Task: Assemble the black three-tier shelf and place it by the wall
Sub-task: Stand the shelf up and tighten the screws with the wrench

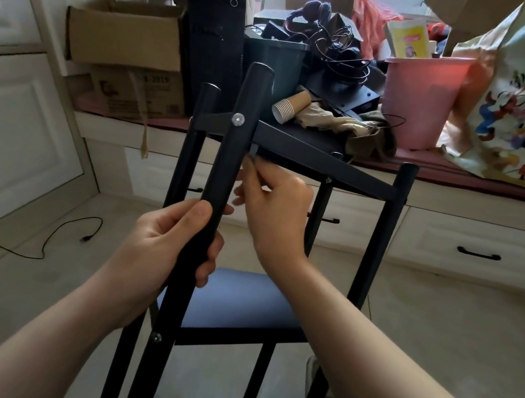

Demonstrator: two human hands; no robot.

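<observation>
2 hands (170, 246) grip round black post (224, 171).

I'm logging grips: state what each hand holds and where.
Left hand grips the shelf's front post at mid-length. Right hand pinches something small under the top tier; what it is cannot be told.
</observation>
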